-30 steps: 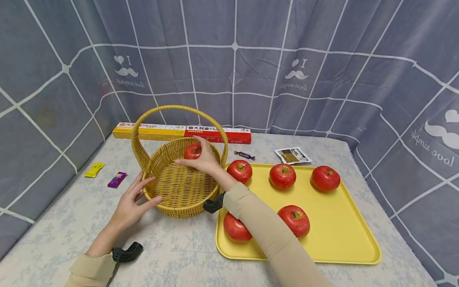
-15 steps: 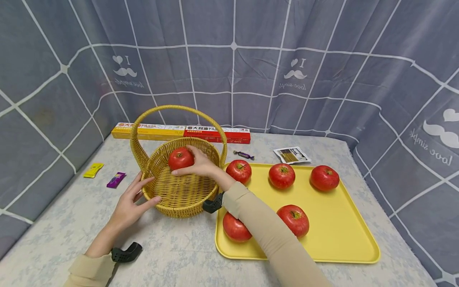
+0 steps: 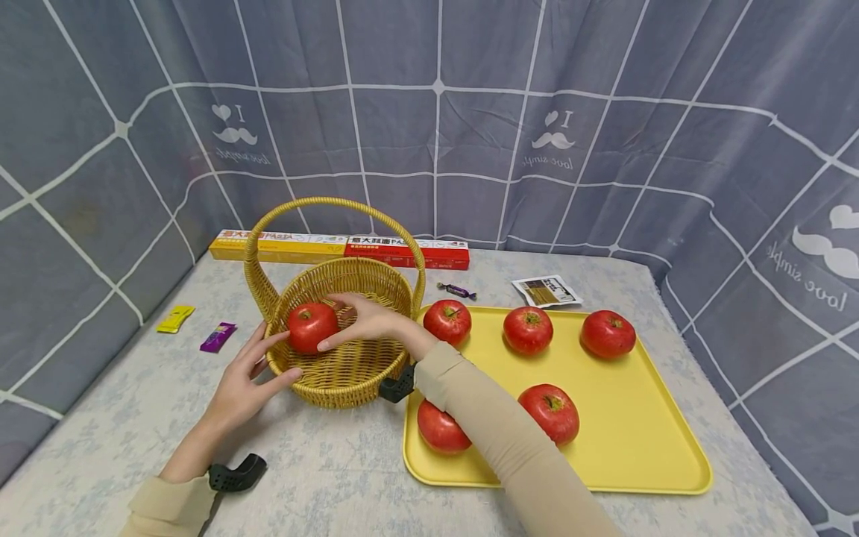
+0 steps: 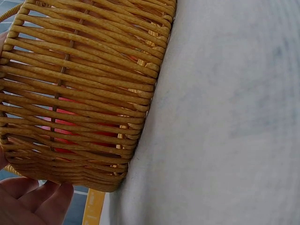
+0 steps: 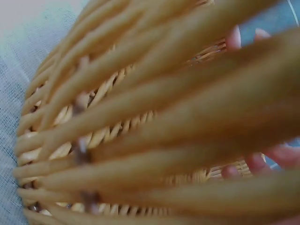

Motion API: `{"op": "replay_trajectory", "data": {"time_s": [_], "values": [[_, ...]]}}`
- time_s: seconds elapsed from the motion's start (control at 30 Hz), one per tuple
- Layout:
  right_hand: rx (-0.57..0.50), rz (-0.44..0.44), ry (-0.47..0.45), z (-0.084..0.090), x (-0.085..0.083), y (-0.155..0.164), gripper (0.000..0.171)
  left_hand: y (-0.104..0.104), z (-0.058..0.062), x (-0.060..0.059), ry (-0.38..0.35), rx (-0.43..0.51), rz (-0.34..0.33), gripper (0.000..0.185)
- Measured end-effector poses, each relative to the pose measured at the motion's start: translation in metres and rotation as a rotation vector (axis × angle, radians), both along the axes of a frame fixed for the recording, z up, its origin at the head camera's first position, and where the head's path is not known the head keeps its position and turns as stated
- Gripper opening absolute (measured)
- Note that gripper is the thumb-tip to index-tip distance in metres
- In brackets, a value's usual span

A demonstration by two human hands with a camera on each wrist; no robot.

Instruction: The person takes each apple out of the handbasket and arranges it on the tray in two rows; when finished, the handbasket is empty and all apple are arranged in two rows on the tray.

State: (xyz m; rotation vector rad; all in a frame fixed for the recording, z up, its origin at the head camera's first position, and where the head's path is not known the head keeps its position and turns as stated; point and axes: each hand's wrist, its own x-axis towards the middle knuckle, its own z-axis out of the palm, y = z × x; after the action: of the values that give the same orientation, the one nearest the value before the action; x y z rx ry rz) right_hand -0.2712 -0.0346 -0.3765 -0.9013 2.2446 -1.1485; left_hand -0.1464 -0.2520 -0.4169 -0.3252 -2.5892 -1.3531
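The long yellow and red box (image 3: 338, 249) at the back of the desk (image 3: 335, 477) has the word "PASTA" on its yellow half and the letters "PA" after some Chinese signs on its red half. The grey curtain (image 3: 436, 112) behind has a mirrored print in several spots: a letter "I", a heart and a moustache, with "love simple" under them. The small packet (image 3: 547, 290) near the tray has print too tiny to read.
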Motion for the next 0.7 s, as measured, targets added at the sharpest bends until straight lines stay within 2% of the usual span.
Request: {"op": "replay_trajectory", "data": {"time_s": [0.13,0.23,0.33,0.5,0.7], "values": [[0.030,0.065,-0.011,0.001,0.004,-0.002,0.079,0.001,0.001,0.001,-0.009,0.000,0.006,0.060],[0.013,0.104,-0.062,0.002,0.007,-0.004,0.073,0.001,0.001,0.001,-0.013,0.000,0.009,0.060],[0.011,0.148,-0.074,0.003,0.009,-0.006,0.075,0.001,0.001,0.000,-0.010,0.001,0.009,0.060],[0.108,0.247,-0.004,0.004,0.012,-0.007,0.084,0.001,0.000,-0.001,0.005,-0.002,0.006,0.060],[0.084,0.316,-0.057,0.007,0.014,-0.005,0.071,0.000,-0.001,0.000,0.015,-0.004,0.001,0.061]]}}
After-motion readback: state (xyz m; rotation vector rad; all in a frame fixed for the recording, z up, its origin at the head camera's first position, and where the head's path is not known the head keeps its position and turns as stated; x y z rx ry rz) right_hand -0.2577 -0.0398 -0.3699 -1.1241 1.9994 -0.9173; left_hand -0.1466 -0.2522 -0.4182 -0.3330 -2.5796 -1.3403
